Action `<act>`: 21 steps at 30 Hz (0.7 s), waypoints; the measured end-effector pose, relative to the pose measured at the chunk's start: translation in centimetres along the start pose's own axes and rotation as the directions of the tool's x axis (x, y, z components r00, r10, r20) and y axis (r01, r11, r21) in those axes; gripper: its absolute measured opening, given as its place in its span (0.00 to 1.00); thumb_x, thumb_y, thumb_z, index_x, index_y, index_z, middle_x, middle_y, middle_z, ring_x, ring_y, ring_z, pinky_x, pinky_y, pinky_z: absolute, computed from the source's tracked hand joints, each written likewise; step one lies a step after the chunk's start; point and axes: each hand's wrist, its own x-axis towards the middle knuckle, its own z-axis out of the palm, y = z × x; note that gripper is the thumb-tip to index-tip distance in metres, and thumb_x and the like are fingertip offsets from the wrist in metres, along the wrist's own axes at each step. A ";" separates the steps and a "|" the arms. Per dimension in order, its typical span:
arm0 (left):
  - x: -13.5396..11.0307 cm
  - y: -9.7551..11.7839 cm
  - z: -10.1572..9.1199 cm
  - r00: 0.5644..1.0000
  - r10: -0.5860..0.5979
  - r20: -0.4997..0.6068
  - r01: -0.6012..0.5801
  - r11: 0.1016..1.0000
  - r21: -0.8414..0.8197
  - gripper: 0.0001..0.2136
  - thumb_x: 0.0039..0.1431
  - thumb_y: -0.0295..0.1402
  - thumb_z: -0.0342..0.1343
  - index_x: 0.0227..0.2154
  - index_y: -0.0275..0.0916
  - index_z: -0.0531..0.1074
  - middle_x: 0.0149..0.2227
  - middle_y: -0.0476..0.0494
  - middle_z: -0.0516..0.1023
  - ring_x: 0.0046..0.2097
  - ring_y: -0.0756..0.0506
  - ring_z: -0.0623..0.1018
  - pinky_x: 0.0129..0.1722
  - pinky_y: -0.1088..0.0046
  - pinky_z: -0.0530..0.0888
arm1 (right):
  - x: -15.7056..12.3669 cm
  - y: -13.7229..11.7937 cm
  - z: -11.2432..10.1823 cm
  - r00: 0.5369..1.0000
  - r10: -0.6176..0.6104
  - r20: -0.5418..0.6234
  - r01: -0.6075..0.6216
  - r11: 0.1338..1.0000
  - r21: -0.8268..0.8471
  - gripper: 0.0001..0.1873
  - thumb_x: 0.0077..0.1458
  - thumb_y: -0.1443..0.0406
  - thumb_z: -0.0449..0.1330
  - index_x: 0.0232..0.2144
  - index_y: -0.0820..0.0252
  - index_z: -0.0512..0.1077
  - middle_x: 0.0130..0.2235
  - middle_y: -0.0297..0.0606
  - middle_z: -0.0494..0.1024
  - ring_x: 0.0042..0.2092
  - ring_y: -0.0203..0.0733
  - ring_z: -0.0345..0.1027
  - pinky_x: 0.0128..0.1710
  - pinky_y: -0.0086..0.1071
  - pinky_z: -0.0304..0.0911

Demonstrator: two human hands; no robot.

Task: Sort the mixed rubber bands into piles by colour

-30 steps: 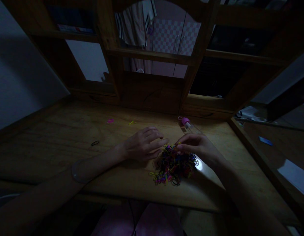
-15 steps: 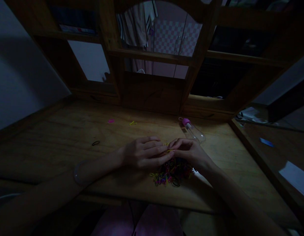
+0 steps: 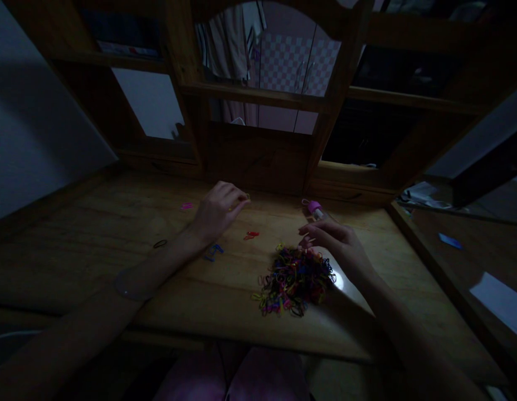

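A heap of small coloured rubber bands [image 3: 294, 278] lies on the wooden desk [image 3: 116, 245] in dim light. My right hand [image 3: 336, 242] hovers at the heap's far right edge, fingers curled loosely with the tips apart, and I see nothing in it. My left hand [image 3: 219, 209] is stretched toward the back of the desk, fingers pinched on a small yellow band [image 3: 245, 196]. Loose red bands [image 3: 251, 235] and blue bands [image 3: 213, 252] lie between the left hand and the heap.
A clear bottle with a pink cap [image 3: 315, 209] lies behind the right hand. A pink band [image 3: 186, 206] and a black band [image 3: 161, 243] lie further left. A wooden shelf unit [image 3: 258, 150] rises at the desk's back. A side surface [image 3: 471, 245] holds papers.
My left hand left the heap and moved back and left with a yellow band pinched. My right hand lifted slightly and opened. Red and blue bands now show where the left hand was.
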 end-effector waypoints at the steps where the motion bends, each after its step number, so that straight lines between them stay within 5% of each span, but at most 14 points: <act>1: 0.0 -1.2 0.5 0.994 -0.103 0.023 0.103 0.994 0.023 0.06 0.62 0.34 0.53 0.34 0.38 0.72 0.38 0.42 0.74 0.45 0.42 0.72 0.47 0.62 0.70 | 0.1 0.1 -0.4 1.000 -0.014 -0.017 0.014 1.000 -0.011 0.11 0.58 0.58 0.60 0.35 0.58 0.78 0.34 0.40 0.79 0.34 0.41 0.75 0.39 0.38 0.71; 5: -1.0 -4.3 2.1 0.933 -0.333 0.139 0.315 0.939 0.139 0.06 0.59 0.35 0.54 0.30 0.38 0.72 0.37 0.41 0.72 0.43 0.40 0.70 0.45 0.61 0.69 | 0.2 0.0 -1.4 0.995 -0.058 -0.075 0.053 0.997 -0.061 0.12 0.59 0.58 0.59 0.34 0.59 0.77 0.35 0.39 0.78 0.33 0.39 0.74 0.36 0.35 0.70; 14: -1.3 -2.1 1.0 0.903 -0.384 0.191 0.304 0.887 0.347 0.07 0.59 0.32 0.48 0.34 0.39 0.71 0.37 0.39 0.75 0.43 0.37 0.71 0.43 0.59 0.68 | 0.2 0.3 -1.2 0.997 -0.051 -0.064 0.044 0.993 -0.108 0.12 0.59 0.58 0.58 0.32 0.59 0.77 0.31 0.38 0.78 0.31 0.38 0.72 0.35 0.33 0.67; 21: -1.5 -3.0 0.9 0.886 -0.397 0.239 0.285 0.874 0.393 0.09 0.61 0.32 0.47 0.37 0.37 0.71 0.38 0.38 0.74 0.44 0.38 0.71 0.44 0.60 0.67 | 0.3 0.6 -0.9 0.998 -0.027 -0.052 0.020 0.991 -0.129 0.11 0.58 0.58 0.59 0.31 0.59 0.78 0.31 0.38 0.78 0.31 0.38 0.72 0.34 0.33 0.66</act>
